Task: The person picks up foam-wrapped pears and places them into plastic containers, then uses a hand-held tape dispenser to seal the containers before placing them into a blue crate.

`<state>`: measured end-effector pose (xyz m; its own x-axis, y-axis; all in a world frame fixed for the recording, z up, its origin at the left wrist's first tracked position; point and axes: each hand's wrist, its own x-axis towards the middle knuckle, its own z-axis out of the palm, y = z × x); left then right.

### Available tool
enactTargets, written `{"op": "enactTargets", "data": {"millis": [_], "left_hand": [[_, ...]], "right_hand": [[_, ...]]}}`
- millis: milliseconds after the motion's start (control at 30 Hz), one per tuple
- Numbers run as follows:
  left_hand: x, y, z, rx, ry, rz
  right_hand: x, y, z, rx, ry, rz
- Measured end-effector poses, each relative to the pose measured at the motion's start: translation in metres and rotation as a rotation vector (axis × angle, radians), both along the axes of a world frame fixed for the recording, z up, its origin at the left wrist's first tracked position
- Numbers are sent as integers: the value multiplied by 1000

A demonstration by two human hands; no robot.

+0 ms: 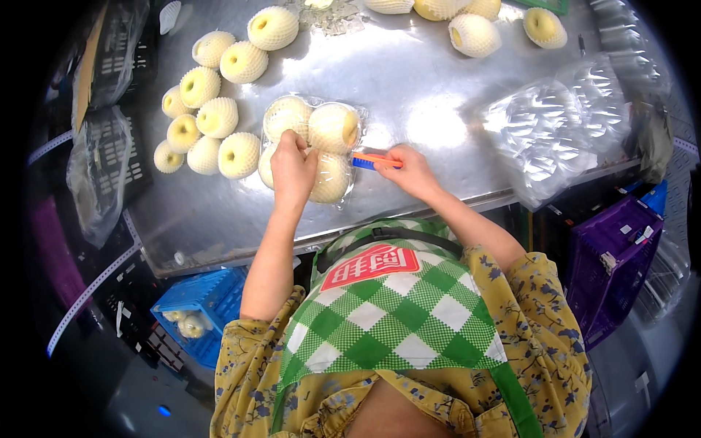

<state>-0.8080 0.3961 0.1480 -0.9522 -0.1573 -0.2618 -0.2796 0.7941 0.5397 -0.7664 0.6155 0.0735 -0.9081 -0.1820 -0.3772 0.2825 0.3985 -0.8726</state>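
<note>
The left hand [293,171] is on top of a clear pack [363,115], which holds four pale yellow fruits [335,127] in white foam nets. The fingers of this hand are bent, with the thumb near the forefinger, and they touch the pack at its middle. I cannot tell if they pinch the plastic film or only press on it. The pack lies flat on the metal table [423,80], below the left hand and just to the left of the right hand.

The right hand [409,172] is closed around a small orange and blue tool [376,160]. The tool points to the left, and its end is at the right edge of the pack; whether it touches the plastic is too small to tell.

To the left of the left hand, ten more fruits [239,155] in foam nets stand on the table in a loose group, some touching each other. Farther away, beyond the right hand, other netted fruits [475,35] lie near a green crate [548,6]. To the right of the right hand there is a heap of shiny clear plastic [548,131].

Lower than the table, a blue crate [226,292] with some fruits inside is to the left of the hands, and a purple crate [613,270] is to the right.
</note>
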Motion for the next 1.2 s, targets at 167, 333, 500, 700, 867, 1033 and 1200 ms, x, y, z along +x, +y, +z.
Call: {"op": "enactTargets", "data": {"millis": [167,333,500,700,867,1033,1200], "left_hand": [[-13,3,26,-245,107,-474],[-44,15,23,-342,310,-1138],[-80,48,5,-419,2,-1586],[-90,94,-12,-669,-357,-1757],[-93,113,-29,-714,-524,-1848],[-97,108,-32,-682,-538,-1924],[-102,79,-13,-512,-380,-1896]], "right_hand": [[-2,1,2,11,-19,20],[1,0,-4,-5,-1,-8],[1,16,9,15,-88,25],[8,28,19,126,-96,47],[9,24,22,161,-101,30],[10,18,20,170,-41,4],[6,12,17,33,-15,7]]}}
